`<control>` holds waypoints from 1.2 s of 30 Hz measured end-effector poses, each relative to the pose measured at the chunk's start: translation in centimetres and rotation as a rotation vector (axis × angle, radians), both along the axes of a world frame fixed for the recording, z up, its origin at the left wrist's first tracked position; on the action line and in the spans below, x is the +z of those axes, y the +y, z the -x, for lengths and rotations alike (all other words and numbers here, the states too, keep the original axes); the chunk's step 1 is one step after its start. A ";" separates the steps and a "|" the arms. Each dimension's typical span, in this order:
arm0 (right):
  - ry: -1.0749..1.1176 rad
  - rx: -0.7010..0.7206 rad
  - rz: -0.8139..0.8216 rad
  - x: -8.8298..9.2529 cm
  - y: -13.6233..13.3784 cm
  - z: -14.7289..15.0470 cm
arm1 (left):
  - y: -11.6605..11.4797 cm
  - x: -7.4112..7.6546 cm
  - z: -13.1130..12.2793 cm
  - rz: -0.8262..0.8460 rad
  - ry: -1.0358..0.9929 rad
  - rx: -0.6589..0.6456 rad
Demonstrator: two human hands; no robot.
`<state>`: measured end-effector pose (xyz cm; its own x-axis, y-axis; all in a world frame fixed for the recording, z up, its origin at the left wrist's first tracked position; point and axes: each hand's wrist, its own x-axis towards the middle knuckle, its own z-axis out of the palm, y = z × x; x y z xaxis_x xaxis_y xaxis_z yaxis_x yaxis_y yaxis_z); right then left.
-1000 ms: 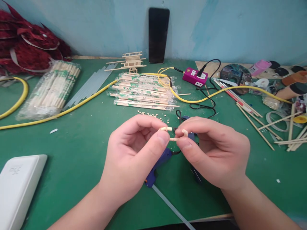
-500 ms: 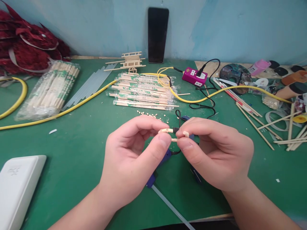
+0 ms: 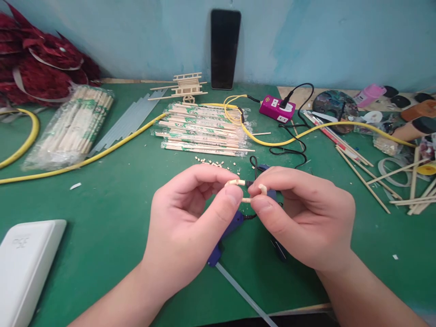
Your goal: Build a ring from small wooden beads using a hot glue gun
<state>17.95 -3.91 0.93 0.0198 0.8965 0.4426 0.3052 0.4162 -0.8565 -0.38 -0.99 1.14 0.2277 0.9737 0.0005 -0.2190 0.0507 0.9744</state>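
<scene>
My left hand (image 3: 190, 218) and my right hand (image 3: 303, 218) meet above the green mat, fingertips nearly touching. The left thumb and forefinger pinch a short pale bamboo stick piece (image 3: 235, 182). The right thumb and forefinger pinch a second small piece (image 3: 262, 189), and a third short piece (image 3: 245, 200) lies between the fingertips. I cannot tell whether these pieces are joined. Below both hands lies a blue hot glue gun (image 3: 226, 236), partly hidden by them, with a translucent glue stick (image 3: 245, 295) running toward the lower edge.
Cut bamboo bits (image 3: 207, 162) lie just beyond my hands, before a bagged chopstick bundle (image 3: 204, 129). Around them are a yellow cable (image 3: 102, 152), a small wooden cart model (image 3: 185, 88), a magenta power strip (image 3: 276, 109), loose sticks (image 3: 368, 181), and a white box (image 3: 27, 268).
My hands have shifted only slightly, with the right hand drawn a little closer in. The small wooden pieces stay pinched between my fingertips.
</scene>
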 end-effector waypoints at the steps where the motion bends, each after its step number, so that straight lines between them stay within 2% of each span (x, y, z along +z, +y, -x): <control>1: 0.006 -0.006 0.034 0.1 0.1 0.0 | 0.0 0.1 0.0 0.026 0.003 0.007; 7: 0.127 0.013 0.221 0.2 0.4 0.2 | 0.1 0.4 -0.2 0.185 -0.014 0.045; 14: 0.167 0.003 0.238 0.2 0.4 0.1 | 0.2 0.3 -0.3 0.246 -0.067 0.005; 18: 0.168 -0.032 0.187 -0.1 0.4 0.3 | 0.2 0.5 -0.5 0.246 -0.043 0.006; 24: 0.010 -0.093 0.019 -0.3 0.2 0.6 | 0.2 0.4 -0.6 0.241 -0.048 -0.043; 36: -0.024 -0.093 -0.014 -0.2 -0.1 0.6 | 0.1 0.5 -0.3 0.229 -0.028 -0.089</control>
